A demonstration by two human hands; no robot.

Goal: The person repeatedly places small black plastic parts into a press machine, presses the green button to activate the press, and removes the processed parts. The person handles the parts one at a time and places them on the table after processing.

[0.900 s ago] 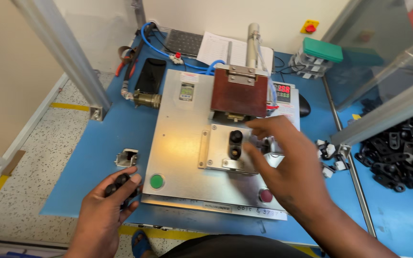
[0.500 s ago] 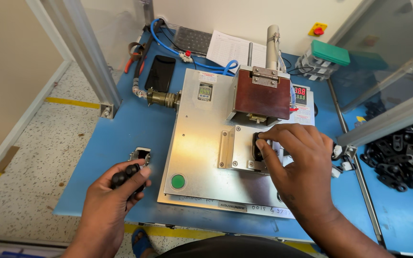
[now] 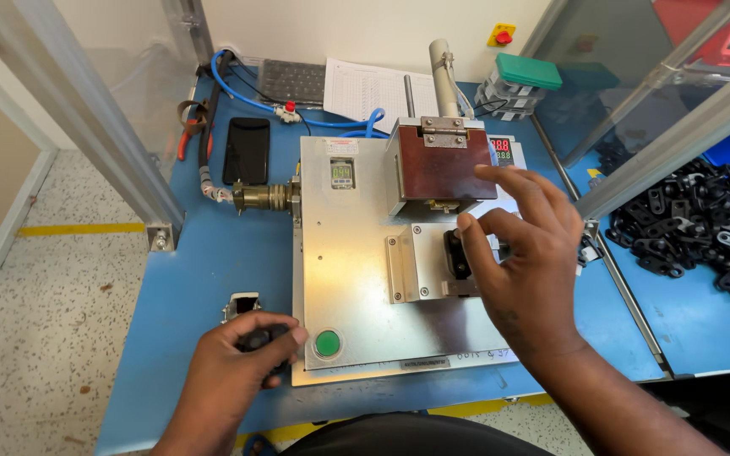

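The left hand [image 3: 242, 371] curls its fingers closed around a small black part [image 3: 262, 339] at the near edge of the blue table [image 3: 204, 262], just beside the green button [image 3: 327, 344]. The right hand [image 3: 521, 262] hovers over the metal press plate [image 3: 356, 279], fingers spread open and holding nothing, its thumb touching the black piece [image 3: 454, 253] seated in the fixture.
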